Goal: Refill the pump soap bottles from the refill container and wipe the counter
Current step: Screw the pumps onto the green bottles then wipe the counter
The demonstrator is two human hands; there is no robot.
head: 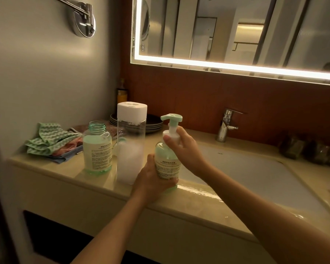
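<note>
A green pump soap bottle (167,161) stands at the front edge of the beige counter (95,178), beside the sink. My left hand (151,180) grips its lower body. My right hand (183,147) holds the white collar below the green pump head (171,119). To the left stands a tall clear refill container (131,143) with a white cap, holding whitish liquid low down. Further left is a second green soap bottle (97,147), upright, its pump off and neck uncovered. Folded green, pink and blue cloths (51,143) lie at the counter's left end.
A white sink basin (255,176) fills the counter's right part, with a chrome faucet (226,126) behind it. Dark plates (154,123) are stacked at the back wall behind the container. Small dark items (303,149) sit at the far right. A lit mirror (236,35) hangs above.
</note>
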